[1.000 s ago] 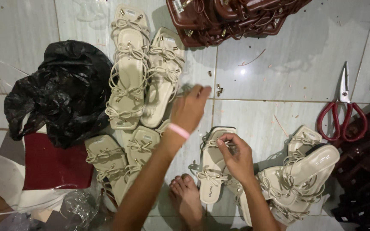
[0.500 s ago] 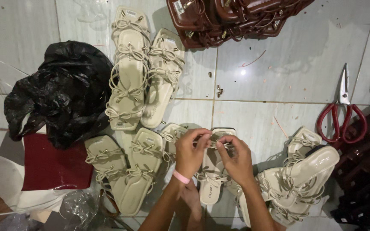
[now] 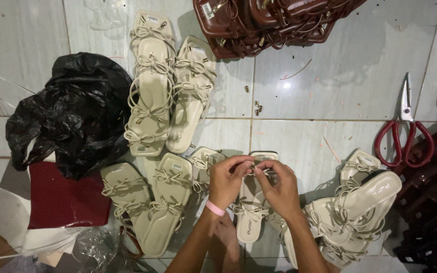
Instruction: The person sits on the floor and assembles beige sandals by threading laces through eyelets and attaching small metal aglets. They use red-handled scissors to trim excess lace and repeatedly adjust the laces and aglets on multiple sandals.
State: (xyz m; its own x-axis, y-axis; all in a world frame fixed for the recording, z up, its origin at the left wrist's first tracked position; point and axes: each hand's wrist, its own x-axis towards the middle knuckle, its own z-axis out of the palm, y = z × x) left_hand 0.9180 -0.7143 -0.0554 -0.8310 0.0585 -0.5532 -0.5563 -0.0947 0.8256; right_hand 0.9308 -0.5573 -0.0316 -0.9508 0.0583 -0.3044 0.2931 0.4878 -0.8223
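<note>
A cream flat sandal (image 3: 249,212) with bow-tied straps lies on the tiled floor right below me. My left hand (image 3: 226,179) and my right hand (image 3: 277,187) meet over its upper straps. Both pinch a thin strap end with a small gold tip between thumb and fingers. A pink band circles my left wrist. More cream sandals (image 3: 150,202) lie side by side just left of my left hand, and a loose pile of the same sandals (image 3: 352,207) sits to the right of my right hand.
Two stacks of cream sandals (image 3: 168,86) lie further up. Dark red sandals (image 3: 264,20) are heaped at the top. Red-handled scissors (image 3: 404,131) lie at the right. A black plastic bag (image 3: 72,111) and a dark red card (image 3: 61,199) sit at left. Small gold tips (image 3: 257,105) dot the floor.
My left hand has pulled back from the floor near the upper sandal stacks and joined my right hand over the sandal. Both now pinch its strap.
</note>
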